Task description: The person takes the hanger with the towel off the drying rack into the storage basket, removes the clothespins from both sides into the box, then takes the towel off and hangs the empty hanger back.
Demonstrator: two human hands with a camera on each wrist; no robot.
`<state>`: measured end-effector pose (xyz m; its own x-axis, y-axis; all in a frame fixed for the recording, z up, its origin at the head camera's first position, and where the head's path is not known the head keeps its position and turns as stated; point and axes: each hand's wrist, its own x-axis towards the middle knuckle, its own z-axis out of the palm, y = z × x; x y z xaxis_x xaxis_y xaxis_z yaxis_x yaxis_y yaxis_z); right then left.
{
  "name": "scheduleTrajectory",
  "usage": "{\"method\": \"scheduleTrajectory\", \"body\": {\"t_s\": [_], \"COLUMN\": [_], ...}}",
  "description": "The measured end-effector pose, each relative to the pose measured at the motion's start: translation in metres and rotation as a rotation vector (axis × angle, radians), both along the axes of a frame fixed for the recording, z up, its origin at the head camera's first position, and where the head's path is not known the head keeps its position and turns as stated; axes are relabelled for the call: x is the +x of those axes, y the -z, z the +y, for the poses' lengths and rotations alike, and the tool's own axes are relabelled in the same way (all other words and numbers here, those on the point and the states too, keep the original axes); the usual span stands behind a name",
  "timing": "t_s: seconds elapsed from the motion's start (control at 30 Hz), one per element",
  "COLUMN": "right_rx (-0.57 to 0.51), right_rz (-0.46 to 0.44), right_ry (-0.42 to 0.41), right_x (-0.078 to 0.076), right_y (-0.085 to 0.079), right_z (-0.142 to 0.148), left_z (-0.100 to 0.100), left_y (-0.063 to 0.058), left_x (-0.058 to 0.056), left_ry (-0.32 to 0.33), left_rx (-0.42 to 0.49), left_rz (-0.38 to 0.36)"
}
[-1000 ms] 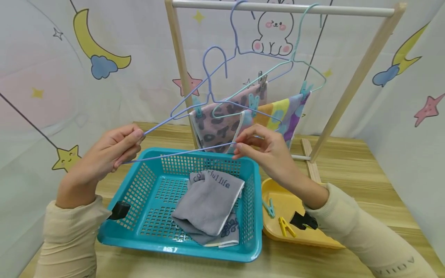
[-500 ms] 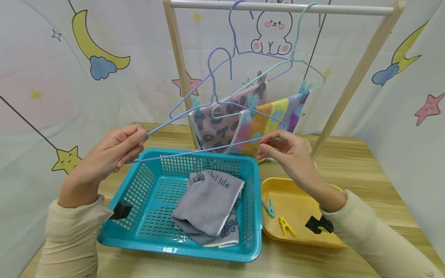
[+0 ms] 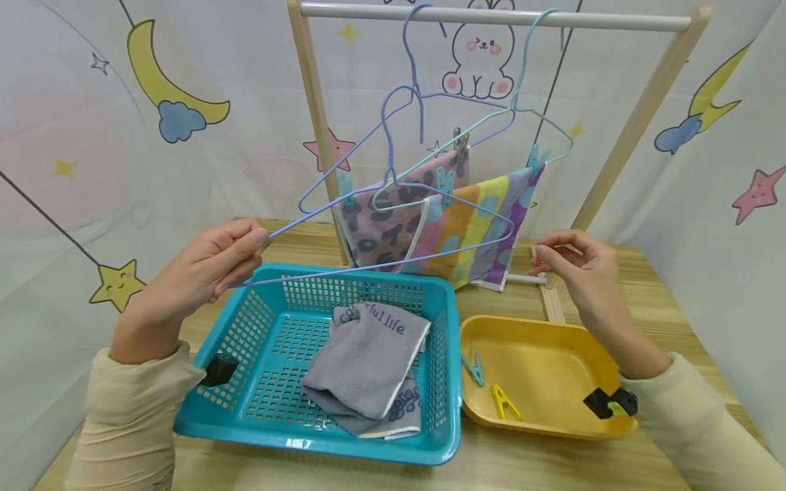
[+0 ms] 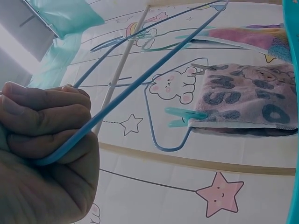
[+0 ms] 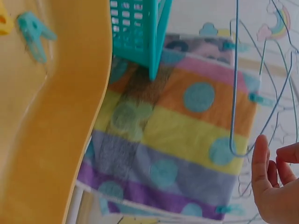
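Note:
My left hand [image 3: 217, 262] pinches one end of a periwinkle-blue clothes hanger [image 3: 389, 146], its hook pointing up and its shoulders level with the towels behind. In the left wrist view, the curled fingers wrap the bent corner of the hanger [image 4: 126, 95]. My right hand [image 3: 580, 269] hangs in the air just right of the hanger's free end, fingers loosely bent and holding nothing. Below the hanger, a folded grey towel [image 3: 368, 361] with dark lettering lies in a teal perforated basket [image 3: 307, 450].
Behind stands a wooden rack with a white rod [image 3: 362, 11]. On it hang a pink spotted towel [image 3: 381, 232] and a striped towel [image 3: 473, 239], clipped to hangers. A yellow tray [image 3: 546, 341] right of the basket holds a teal clothespin [image 3: 475, 370] and a yellow clothespin [image 3: 505, 401].
My right hand has slid rightward along the hanger's lower bar and come off its end. The hanger has shifted slightly right, still in my left hand.

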<state>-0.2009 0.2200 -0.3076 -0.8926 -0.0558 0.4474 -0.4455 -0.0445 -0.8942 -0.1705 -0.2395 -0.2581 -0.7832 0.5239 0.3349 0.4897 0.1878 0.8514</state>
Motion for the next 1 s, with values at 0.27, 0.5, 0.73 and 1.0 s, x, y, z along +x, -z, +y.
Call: {"method": "scheduleTrajectory", "body": {"t_s": [0.27, 0.5, 0.73, 1.0], "right_rx": [-0.226, -0.246, -0.131, 0.182], "right_rz": [-0.021, -0.031, -0.036, -0.094], "right_ry": [0.049, 0.262, 0.46, 0.601], "right_x": [-0.01, -0.027, -0.047, -0.068], "right_y": [-0.001, -0.007, -0.009, -0.011], "right_z": [0.033, 0.054, 0.065, 0.073], "left_z": [0.008, 0.015, 0.021, 0.032], "left_y": [-0.004, -0.007, -0.012, -0.021], "left_x": [-0.002, -0.004, -0.002, 0.0], "left_ry": [0.003, 0.004, -0.017, -0.016], "left_rx": [0.009, 0.043, 0.016, 0.007], "left_rz": [-0.027, -0.055, -0.053, 0.003]}}
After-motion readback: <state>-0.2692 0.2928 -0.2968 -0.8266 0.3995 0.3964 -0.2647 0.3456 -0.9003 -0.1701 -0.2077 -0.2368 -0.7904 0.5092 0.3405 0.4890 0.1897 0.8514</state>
